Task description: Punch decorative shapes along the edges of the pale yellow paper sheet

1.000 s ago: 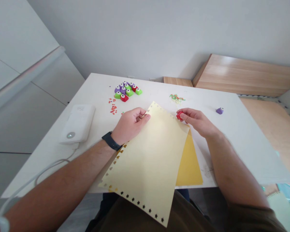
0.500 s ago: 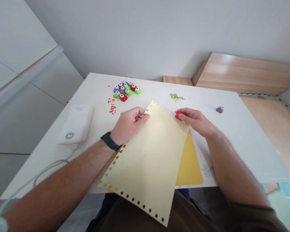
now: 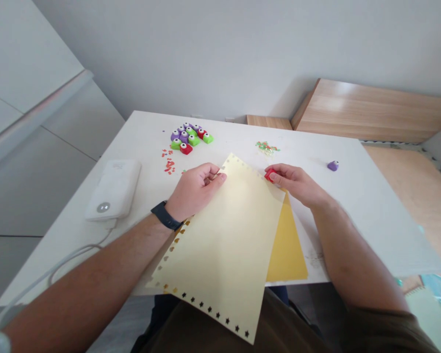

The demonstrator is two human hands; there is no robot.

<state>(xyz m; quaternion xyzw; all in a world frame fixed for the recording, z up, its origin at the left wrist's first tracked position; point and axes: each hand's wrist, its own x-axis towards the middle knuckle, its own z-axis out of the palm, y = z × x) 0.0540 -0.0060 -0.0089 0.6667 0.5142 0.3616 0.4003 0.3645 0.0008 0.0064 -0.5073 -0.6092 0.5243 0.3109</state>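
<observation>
A cream sheet of paper (image 3: 226, 230) has small shapes cut along its edges, hearts on the left and stars at the bottom. My left hand (image 3: 196, 189) pinches its upper left edge between thumb and fingers. At the upper right edge, my right hand (image 3: 296, 182) grips a small red craft punch (image 3: 269, 174), its thumb on top. Fingers partly cover the punch, so I cannot tell whether it is pressed down. Under the cream sheet lies a yellow sheet (image 3: 288, 245).
Several purple, green and red craft punches with eye-like tops (image 3: 184, 137) cluster at the back left. A purple one (image 3: 332, 165) sits apart at right. Orange paper bits (image 3: 169, 165) and mixed green and orange bits (image 3: 267, 147) lie scattered. A white power bank (image 3: 113, 189) with a cable is at left.
The view has shifted very slightly. Both hands keep the same hold on the paper and the red punch.
</observation>
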